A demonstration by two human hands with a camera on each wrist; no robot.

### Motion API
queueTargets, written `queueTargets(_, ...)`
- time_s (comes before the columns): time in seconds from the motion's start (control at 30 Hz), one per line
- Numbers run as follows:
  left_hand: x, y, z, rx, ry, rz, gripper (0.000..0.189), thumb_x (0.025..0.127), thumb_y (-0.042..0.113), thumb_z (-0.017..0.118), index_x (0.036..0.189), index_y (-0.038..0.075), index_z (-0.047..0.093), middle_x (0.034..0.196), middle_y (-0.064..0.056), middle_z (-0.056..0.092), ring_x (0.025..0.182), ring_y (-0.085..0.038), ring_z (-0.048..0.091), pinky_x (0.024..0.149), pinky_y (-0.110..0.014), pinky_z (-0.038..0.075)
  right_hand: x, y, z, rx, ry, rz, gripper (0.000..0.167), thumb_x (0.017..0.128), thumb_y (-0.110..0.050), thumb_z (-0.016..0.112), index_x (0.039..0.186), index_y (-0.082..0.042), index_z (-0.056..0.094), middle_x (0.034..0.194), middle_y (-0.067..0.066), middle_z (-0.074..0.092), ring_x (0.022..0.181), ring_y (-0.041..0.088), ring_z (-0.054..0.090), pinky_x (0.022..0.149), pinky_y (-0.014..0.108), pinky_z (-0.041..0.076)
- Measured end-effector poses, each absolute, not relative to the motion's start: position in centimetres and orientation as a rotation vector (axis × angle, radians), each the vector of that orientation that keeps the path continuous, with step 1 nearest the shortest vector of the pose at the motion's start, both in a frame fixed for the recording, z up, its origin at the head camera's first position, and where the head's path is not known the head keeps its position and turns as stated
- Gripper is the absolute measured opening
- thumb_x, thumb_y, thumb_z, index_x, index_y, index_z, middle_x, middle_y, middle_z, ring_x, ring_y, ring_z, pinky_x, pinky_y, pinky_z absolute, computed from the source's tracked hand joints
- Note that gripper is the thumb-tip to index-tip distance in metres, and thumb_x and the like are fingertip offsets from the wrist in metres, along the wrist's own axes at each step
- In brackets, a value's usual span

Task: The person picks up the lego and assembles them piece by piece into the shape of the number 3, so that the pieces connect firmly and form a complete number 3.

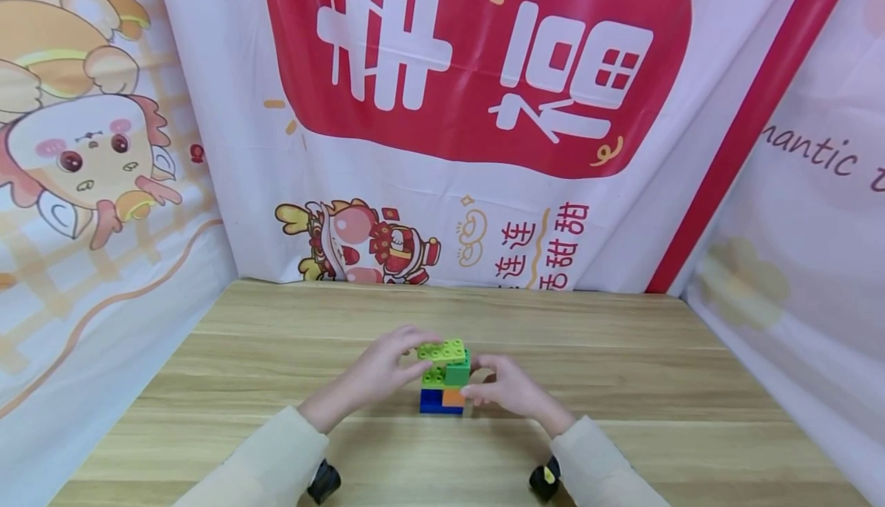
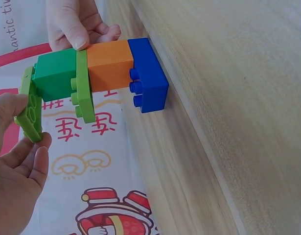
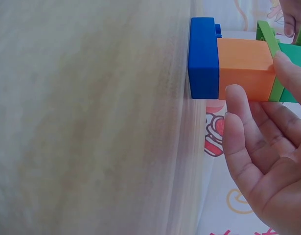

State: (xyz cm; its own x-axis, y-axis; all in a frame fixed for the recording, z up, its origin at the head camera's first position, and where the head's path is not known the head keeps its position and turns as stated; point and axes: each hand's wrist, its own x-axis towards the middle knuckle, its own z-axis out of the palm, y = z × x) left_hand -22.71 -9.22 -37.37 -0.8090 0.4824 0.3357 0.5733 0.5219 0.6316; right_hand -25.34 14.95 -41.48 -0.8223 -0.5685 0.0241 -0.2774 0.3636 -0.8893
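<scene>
A stack of toy building bricks stands on the wooden table. At its bottom is a blue brick (image 2: pixel 152 78), topped by an orange brick (image 2: pixel 111 63), a lime plate (image 2: pixel 83 85) and a green brick (image 2: pixel 56 73). My left hand (image 1: pixel 387 366) pinches another lime plate (image 1: pixel 445 351) by its outer end. That plate sits tilted over the green brick, its inner end right at the brick's top. From the other side, my right hand (image 1: pixel 510 388) grips the stack, its thumb on the seam between the orange brick and the lower lime plate.
The wooden table (image 1: pixel 290 338) reaches back to a white and red printed cloth (image 1: pixel 408 154). More printed cloth hangs along the left and right sides. Black devices (image 1: pixel 323 482) show below the sleeves.
</scene>
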Motion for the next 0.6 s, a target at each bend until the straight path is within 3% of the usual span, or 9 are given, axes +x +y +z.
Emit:
queueTargets(0.23,-22.88,-9.15,-37.4,-0.944,-2.652,-1.158,0.033,0.09,0.019,0.06,0.122,0.024,0.058,0.121,0.006,0.053,0.11,-0.011,0.049,0.091,-0.035,0.043,-25.56,14.93,-41.63,-0.751,2.342,-1.433,0.035,0.084,-0.025,0.069,0.112,-0.006,0.061,0.101,0.006,0.058,0.07,0.028,0.061,0.063,0.042,0.052)
queueTargets(0.6,-22.66,-9.0,-37.17,-1.013,-2.639,-1.066,0.033,0.089,0.015,0.061,0.122,0.022,0.061,0.118,0.004,0.053,0.107,-0.013,0.05,0.087,-0.03,0.045,-25.49,14.91,-41.63,-0.743,2.334,-1.438,0.036,0.084,-0.024,0.069,0.113,-0.005,0.061,0.101,0.006,0.057,0.07,0.029,0.061,0.063,0.044,0.052)
